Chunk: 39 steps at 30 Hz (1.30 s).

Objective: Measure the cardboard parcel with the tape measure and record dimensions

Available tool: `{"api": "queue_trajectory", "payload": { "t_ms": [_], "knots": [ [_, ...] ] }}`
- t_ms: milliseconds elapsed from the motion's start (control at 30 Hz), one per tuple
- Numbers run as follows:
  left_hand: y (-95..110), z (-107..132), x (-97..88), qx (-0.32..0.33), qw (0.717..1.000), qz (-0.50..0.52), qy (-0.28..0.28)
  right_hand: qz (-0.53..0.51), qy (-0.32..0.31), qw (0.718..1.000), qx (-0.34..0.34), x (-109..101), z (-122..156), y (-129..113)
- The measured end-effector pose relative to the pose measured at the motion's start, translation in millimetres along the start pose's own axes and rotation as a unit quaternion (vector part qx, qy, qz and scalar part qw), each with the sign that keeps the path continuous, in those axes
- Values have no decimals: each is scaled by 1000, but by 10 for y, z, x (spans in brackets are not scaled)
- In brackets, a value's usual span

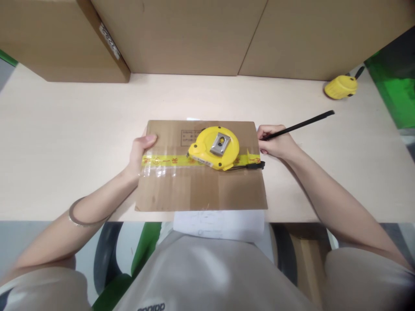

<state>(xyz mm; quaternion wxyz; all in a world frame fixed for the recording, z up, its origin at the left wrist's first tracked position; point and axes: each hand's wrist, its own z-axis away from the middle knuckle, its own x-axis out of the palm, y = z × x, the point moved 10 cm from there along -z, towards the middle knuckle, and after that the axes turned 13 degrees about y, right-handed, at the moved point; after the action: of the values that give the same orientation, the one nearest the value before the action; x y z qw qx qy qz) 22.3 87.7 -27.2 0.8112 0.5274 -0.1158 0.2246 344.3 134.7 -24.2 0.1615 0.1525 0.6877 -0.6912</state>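
Observation:
A brown cardboard box (168,190) lies in front of me, with a strip of yellow tape with red print (165,160) across its top. My left hand (140,151) grips its left side, thumb on top and the other fingers hidden. On the box rests a yellow tape measure (207,147), its metal clip facing up and its black wrist strap (256,165) reaching the right edge. My right hand (275,140) is closed around a black pen (308,123) close beside the box's right edge. White paper (220,222) sticks out from under the box toward me.
Large cardboard boxes (184,39) line the back of the pale table (65,142), with another carton (58,43) at the back left. A second yellow tape measure (341,87) sits at the back right. The table's front edge runs just before my body.

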Motion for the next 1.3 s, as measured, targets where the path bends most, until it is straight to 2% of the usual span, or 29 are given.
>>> {"api": "queue_trajectory", "payload": {
  "t_ms": [67, 167, 367, 567, 667, 967, 1133, 1300],
  "knots": [
    [18, -3, -4, 15, 1000, -14, 2, -1, 11, 1000, -1, -19, 0, -1],
    [-8, 20, 0, 4, 999, -30, 14, 7, 22, 1000, -6, -39, 7, -11],
    [33, 134, 57, 16, 998, -55, 37, 22, 20, 1000, -10, -37, 21, -19],
    [-16, 220, 62, -25, 995, -73, 61, 19, 59, 998, -18, -140, 34, 6],
    [12, 241, 86, -13, 995, -74, 59, 19, 53, 998, -19, -127, 42, 2],
    [-10, 56, 14, 14, 999, -32, 12, 17, 29, 999, -5, -93, 20, 36],
    [-167, 13, -150, -58, 996, -48, 36, 16, 38, 999, -4, -113, 18, 40],
    [-170, -29, -174, -59, 997, -55, 21, 24, 25, 999, 1, -102, 15, 44]
  ]
}}
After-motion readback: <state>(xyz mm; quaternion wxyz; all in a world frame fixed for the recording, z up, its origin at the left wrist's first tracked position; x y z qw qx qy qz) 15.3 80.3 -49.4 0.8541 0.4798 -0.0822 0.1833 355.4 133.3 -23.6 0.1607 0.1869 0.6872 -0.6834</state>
